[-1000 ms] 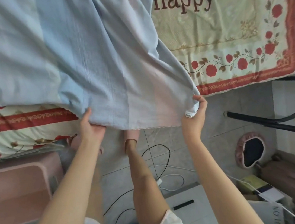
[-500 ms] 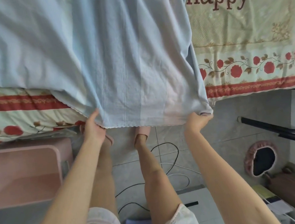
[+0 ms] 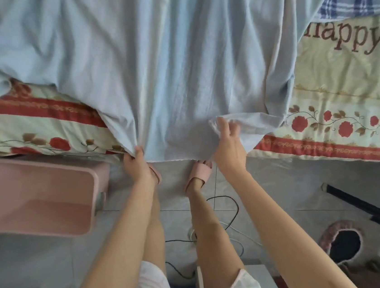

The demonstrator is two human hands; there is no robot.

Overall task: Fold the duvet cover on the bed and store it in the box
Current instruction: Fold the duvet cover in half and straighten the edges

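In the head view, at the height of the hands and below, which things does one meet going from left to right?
pink box → left hand → right hand → black bar

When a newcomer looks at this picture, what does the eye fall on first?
The pale blue duvet cover fills the top, hanging over the bed edge. The left hand and right hand grip its lower hem at the centre. A pink box stands open on the floor, left of them.

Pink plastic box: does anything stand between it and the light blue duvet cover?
Nothing visible does. The open pink plastic box stands beside the left hand, which grips the hem of the light blue duvet cover.
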